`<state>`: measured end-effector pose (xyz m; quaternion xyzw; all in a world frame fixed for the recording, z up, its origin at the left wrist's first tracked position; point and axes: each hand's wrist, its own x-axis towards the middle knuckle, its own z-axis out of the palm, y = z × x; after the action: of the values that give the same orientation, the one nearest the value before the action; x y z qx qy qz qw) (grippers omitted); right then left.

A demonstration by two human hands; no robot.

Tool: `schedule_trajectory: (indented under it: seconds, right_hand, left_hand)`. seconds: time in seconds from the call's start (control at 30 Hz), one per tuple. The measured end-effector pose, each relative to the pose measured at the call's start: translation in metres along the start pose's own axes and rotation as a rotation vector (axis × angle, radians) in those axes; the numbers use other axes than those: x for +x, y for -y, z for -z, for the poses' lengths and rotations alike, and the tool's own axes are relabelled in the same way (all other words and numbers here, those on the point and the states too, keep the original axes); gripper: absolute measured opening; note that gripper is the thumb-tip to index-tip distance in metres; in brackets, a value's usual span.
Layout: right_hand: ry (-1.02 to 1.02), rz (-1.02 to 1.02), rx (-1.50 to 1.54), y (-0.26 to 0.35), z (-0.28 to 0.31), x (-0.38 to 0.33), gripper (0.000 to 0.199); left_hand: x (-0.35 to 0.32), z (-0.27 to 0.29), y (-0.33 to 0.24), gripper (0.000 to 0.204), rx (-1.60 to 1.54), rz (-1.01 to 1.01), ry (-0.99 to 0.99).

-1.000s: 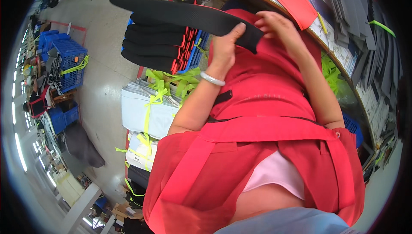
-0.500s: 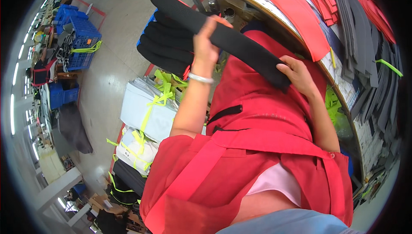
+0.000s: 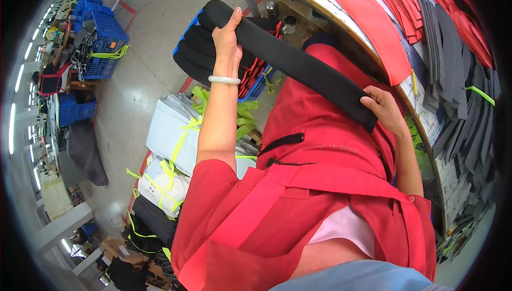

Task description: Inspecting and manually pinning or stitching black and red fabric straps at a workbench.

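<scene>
Black padded strap (image 3: 298,61) looks light, soft and bendy; we grasp its 2 ends, left hand (image 3: 226,37) far, right hand (image 3: 381,107) near the worktop (image 3: 341,11).

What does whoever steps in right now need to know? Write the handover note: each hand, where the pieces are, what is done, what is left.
Left hand: grips one end of the long black mesh-textured padded strip, raised away from the body.
Right hand: holds the strip's other end, close to the workbench edge.
Strip: stretched between both hands in the air, above the red apron, touching no surface.
Done: one strip is in hand.
Left: it is not yet set down. Red fabric strips and grey flat pieces lie on the bench; white bundles tied with yellow-green tape sit on the floor.
</scene>
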<state>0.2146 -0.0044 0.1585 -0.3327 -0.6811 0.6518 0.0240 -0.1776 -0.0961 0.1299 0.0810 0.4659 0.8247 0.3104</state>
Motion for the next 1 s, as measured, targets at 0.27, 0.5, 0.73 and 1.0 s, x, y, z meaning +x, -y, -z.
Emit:
schedule_trajectory:
  seconds: [0.27, 0.5, 0.73, 1.0]
  right_hand:
    - [-0.039, 0.106, -0.273, 0.002, -0.037, 0.01, 0.025]
    - [-0.17, 0.519, -0.244, 0.078, -0.011, 0.051, 0.033]
    - [-0.441, 0.78, -0.178, 0.133, -0.034, 0.068, 0.021]
    - [-0.16, 0.139, 0.336, 0.077, -0.009, 0.086, 0.035]
  left_hand:
    - [0.03, -0.046, -0.053, 0.024, 0.169, -0.06, 0.119]
    - [-0.003, -0.131, -0.166, 0.029, 0.963, -0.27, 0.626]
    - [-0.087, -0.121, -0.05, 0.025, 0.795, 0.367, 1.075]
    - [-0.093, -0.098, 0.012, 0.018, 0.639, 0.434, 0.888]
